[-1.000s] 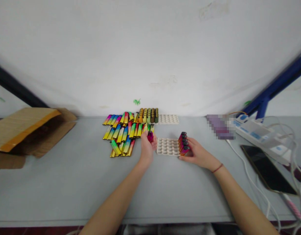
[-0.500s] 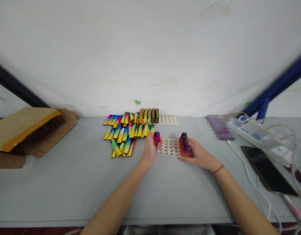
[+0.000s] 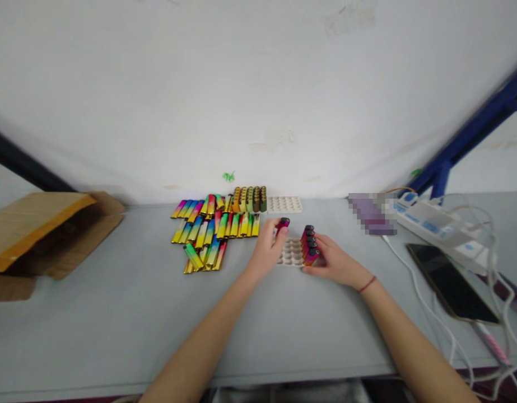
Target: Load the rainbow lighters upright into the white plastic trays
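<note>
My left hand point(image 3: 267, 246) is closed around a slim, shiny pink tube with a black top point(image 3: 283, 224), shaped like a lighter, held upright over the left part of a white tray with round hollows point(image 3: 292, 254). A single row of similar black-topped, pink-and-orange tubes point(image 3: 309, 246) stands upright along the tray's right side. My right hand point(image 3: 336, 260) grips that right end, its thumb low at the near corner and its fingers behind the row. Left of the tray lie many loose shiny tubes point(image 3: 208, 232) in gold with green, blue, pink and red.
By the wall stand a filled block of upright tubes point(image 3: 250, 198) and another white tray point(image 3: 285, 204). An open cardboard box point(image 3: 52, 232) lies at the left. At the right are a phone point(image 3: 451, 282), a blurred-out purple object point(image 3: 369, 214), a power strip point(image 3: 441, 224) and white cables.
My left hand has moved right with its tube, from the tray's left edge to over its hollows. My right hand stays at the tray's right end. The whole view has shifted slightly.
</note>
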Action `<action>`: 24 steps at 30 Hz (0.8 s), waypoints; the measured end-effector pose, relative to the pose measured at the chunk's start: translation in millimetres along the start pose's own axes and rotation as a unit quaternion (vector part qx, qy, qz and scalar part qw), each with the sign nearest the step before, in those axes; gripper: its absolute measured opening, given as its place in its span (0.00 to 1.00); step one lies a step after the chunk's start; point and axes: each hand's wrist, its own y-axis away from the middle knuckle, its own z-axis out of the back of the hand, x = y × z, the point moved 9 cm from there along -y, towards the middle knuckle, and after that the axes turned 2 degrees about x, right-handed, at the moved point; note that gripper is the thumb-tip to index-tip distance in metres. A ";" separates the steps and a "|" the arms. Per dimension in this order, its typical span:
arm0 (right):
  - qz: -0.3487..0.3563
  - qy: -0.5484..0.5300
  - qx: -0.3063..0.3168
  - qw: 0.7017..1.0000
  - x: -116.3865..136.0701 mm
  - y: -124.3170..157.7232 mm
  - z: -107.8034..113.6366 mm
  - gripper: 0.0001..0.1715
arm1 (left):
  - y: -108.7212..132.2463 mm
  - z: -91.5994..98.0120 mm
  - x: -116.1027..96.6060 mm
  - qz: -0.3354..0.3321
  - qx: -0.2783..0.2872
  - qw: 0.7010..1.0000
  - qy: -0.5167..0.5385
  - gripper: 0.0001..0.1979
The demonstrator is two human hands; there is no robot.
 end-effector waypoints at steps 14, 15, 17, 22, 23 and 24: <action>0.006 -0.005 0.000 1.000 2.8 -2.6 0.6 0.43 | -6.8 -12.2 7.0 0.034 0.035 0.998 -0.039 0.07; 0.006 -0.005 0.000 1.000 2.8 -2.6 0.6 0.43 | -6.9 -12.2 7.3 0.036 0.037 0.998 -0.039 0.07; 0.006 -0.005 0.001 1.000 2.7 -2.5 0.6 0.43 | -7.6 -13.3 6.6 0.040 0.045 0.997 -0.038 0.07; 0.009 -0.002 0.001 1.000 2.8 -2.2 0.6 0.43 | -11.2 -20.9 4.3 0.055 0.061 0.996 -0.039 0.07; 0.010 -0.002 0.001 1.000 2.9 -2.2 0.7 0.44 | -11.9 -23.1 4.0 0.056 0.067 0.995 -0.044 0.07; 0.010 -0.002 0.002 1.000 3.0 -2.3 0.8 0.44 | -12.6 -25.2 3.7 0.055 0.074 0.994 -0.050 0.07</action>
